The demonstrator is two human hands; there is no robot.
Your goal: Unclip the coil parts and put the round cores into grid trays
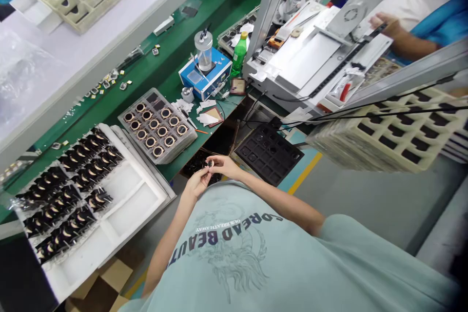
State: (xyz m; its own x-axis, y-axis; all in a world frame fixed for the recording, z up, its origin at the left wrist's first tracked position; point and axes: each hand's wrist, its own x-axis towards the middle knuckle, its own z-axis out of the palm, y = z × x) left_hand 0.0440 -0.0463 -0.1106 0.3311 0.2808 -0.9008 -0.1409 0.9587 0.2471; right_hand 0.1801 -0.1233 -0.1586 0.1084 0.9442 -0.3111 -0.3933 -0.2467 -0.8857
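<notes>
Factory workroom, with a long green work surface [161, 67] set diagonally across the view. Held a small round dark piece with a pale rim [210, 163] between the fingertips of both hands, close in front of a pale green T-shirt [292, 263] and just off the surface's near edge. Had the left hand [198, 183] at its lower left, thumb and fingers drawn to a pinch, and the right hand [224, 166] at its upper right, likewise pinched. Could make out no long axis on so round a shape; had it about equally near to each hand. Had a stack of clear plastic trays with gold-ringed black discs [179, 147] ahead and leftward, nearer the left hand, and a black compartmented tray [271, 171] to the right, nearer the right hand. Farther left, had a white foam tray with rows of black parts [136, 203]; straight ahead, a blue box [193, 85].
</notes>
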